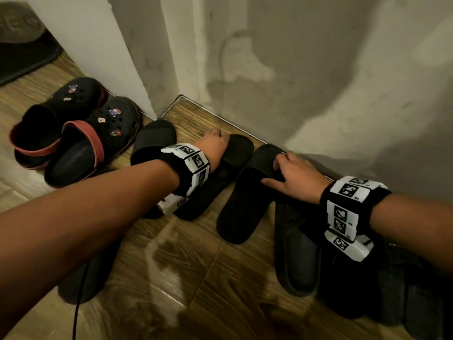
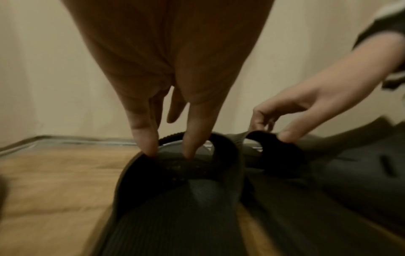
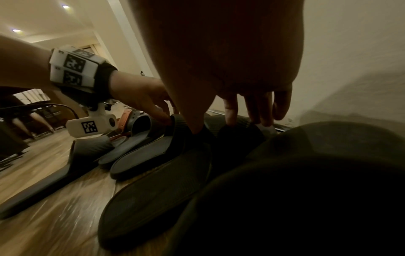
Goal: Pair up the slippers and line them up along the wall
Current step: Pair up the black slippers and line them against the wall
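Note:
Two black slide slippers lie side by side on the wood-look floor, toes toward the grey wall. My left hand grips the strap of the left slipper; in the left wrist view its fingertips dig into the strap's rear edge. My right hand pinches the strap of the right slipper, thumb behind and fingers curled over the front. Both soles rest on the floor.
A third black slide and a pair of dark clogs with red heel straps stand left near the wall corner. More dark slippers lie under my right wrist and under my left forearm. A doormat lies far left.

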A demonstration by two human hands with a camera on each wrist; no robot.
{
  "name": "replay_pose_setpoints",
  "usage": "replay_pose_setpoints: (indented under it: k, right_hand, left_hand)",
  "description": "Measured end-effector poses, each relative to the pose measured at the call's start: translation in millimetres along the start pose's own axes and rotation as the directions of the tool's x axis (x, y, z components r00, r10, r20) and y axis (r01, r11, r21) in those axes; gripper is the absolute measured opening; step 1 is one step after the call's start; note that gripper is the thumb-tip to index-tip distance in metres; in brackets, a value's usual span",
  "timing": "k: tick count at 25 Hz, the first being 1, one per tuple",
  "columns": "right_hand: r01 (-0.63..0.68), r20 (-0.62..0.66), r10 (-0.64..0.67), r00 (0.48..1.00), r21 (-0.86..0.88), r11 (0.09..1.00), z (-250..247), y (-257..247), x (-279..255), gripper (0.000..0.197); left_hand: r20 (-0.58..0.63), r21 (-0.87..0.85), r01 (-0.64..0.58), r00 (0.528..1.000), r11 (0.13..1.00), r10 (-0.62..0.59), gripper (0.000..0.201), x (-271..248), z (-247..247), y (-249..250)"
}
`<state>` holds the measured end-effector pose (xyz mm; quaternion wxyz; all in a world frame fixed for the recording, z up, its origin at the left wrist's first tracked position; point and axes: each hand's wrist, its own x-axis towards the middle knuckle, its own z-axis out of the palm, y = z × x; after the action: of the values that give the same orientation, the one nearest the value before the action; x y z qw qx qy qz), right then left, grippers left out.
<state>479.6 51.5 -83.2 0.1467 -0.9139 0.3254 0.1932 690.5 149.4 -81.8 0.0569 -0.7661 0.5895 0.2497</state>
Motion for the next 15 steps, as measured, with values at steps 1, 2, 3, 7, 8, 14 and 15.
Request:
replay_pose_setpoints:
  k: [1, 2, 3, 7, 8, 14, 15]
  right_hand:
    - [0.008, -0.039, -0.009, 0.999, -0.021, 1.000, 0, -3, -3, 0.051]
    - [0.026, -0.085, -0.029, 0.996, -0.040, 0.999, -1, -9, -6, 0.052]
    - [0.051, -0.126, -0.058, 0.990, -0.059, 0.997, -1, -16, -8, 0.051]
    - [0.172, -0.147, -0.191, 0.971, -0.130, 0.976, -6, -48, -17, 0.047]
    - [0.208, -0.137, -0.228, 0.964, -0.147, 0.967, -7, -57, -20, 0.047]
    - [0.397, -0.005, -0.415, 0.910, -0.284, 0.873, -21, -95, -37, 0.044]
    - [0.415, 0.013, -0.431, 0.902, -0.296, 0.860, -27, -99, -37, 0.042]
  left_hand:
    - [-0.018, -0.036, 0.009, 1.000, 0.999, -0.010, 0.065, -11, 1, -4]
    - [-0.046, -0.057, 0.009, 0.999, 0.998, -0.011, 0.061, -23, 4, -9]
    - [-0.080, -0.077, 0.006, 0.997, 0.997, -0.012, 0.057, -38, 9, -15]
    - [-0.107, -0.213, 0.073, 0.989, 0.974, -0.097, 0.047, -102, 32, -52]
    - [-0.090, -0.234, 0.128, 0.984, 0.964, -0.152, 0.044, -119, 37, -66]
    - [-0.049, -0.162, 0.272, 0.958, 0.948, -0.283, 0.054, -192, 40, -155]
    - [0.001, -0.116, 0.275, 0.961, 0.954, -0.277, 0.063, -199, 38, -165]
